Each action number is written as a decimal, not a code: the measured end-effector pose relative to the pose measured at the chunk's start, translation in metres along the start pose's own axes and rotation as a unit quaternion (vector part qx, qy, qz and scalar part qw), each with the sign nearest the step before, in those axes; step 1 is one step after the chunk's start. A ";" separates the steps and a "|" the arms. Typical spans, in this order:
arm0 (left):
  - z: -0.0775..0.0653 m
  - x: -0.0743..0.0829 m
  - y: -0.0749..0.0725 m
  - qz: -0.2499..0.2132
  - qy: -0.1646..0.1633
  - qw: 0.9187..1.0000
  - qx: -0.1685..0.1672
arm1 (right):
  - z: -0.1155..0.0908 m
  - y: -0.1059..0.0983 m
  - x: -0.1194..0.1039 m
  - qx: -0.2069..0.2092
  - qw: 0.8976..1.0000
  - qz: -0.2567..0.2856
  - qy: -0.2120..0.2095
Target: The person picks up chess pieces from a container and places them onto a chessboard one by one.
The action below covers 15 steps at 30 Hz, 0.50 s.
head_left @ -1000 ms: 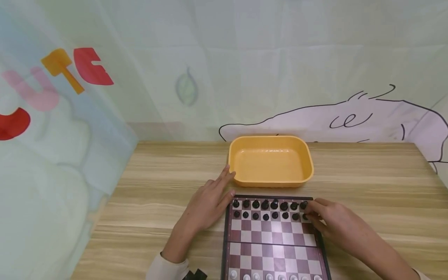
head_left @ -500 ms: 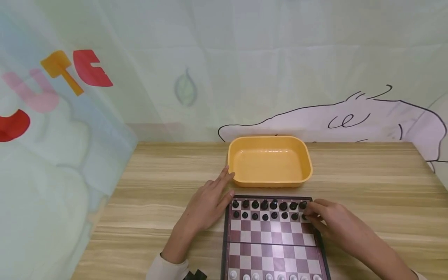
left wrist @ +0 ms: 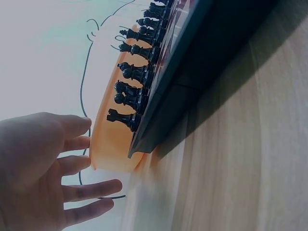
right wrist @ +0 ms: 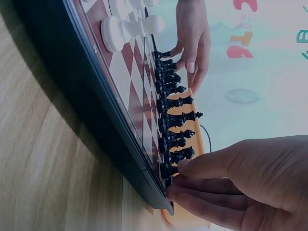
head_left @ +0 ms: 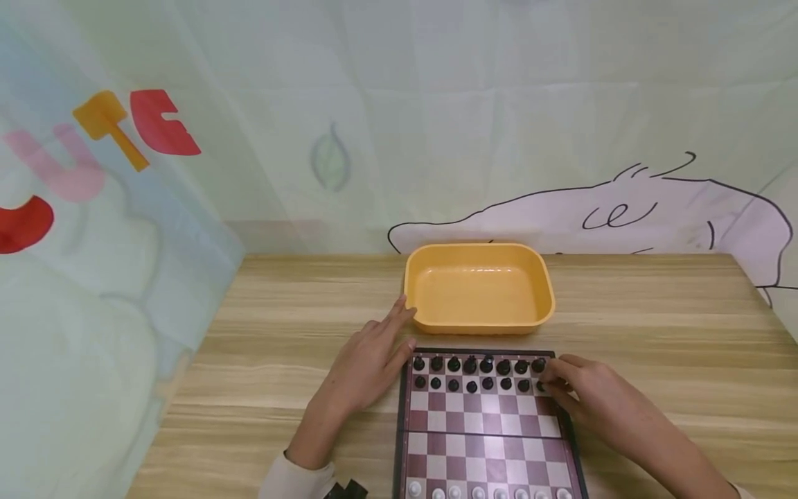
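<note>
A folding chessboard (head_left: 486, 423) carries two rows of black chess pieces (head_left: 470, 365) along its far side and white pawns (head_left: 478, 493) near the bottom of the head view. At the far right end of the black rows, my right hand (head_left: 598, 395) pinches a black pawn (right wrist: 167, 169) between thumb and fingers; the fingertips partly hide it and the rook beside it. My left hand (head_left: 368, 360) lies left of the board with fingers extended, fingertips at the yellow tray's near left corner and thumb beside the board's corner. In the left wrist view its fingers are spread.
Behind the board stands the yellow plastic tray (head_left: 480, 324), with nothing visible inside. The wooden table (head_left: 280, 312) extends to both sides. A printed cloth (head_left: 499, 125) hangs behind it and along the left.
Both hands keep practically the same positions. The whole head view has shifted very slightly; the chess pieces look unmoved.
</note>
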<state>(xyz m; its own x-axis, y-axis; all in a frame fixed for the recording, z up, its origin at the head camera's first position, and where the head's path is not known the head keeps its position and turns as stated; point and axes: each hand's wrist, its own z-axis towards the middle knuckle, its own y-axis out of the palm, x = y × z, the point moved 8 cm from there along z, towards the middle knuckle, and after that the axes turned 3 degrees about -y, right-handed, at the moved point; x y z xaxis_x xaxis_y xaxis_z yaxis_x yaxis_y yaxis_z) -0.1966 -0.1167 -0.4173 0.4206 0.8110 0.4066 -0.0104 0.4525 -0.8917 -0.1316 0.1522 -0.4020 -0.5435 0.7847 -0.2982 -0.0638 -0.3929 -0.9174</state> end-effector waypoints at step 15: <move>0.003 0.002 -0.003 0.004 0.011 1.000 0.017 | 0.000 -0.008 0.002 0.052 0.998 0.042 -0.008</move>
<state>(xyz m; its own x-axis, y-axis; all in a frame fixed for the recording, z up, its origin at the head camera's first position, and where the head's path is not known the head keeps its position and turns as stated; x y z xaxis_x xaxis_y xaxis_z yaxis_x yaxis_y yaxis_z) -0.1982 -0.1155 -0.4139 0.4409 0.8064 0.3941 -0.0449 0.4584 -0.8876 -0.1318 0.1565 -0.3952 -0.5634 0.7396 -0.3681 -0.1027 -0.5048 -0.8571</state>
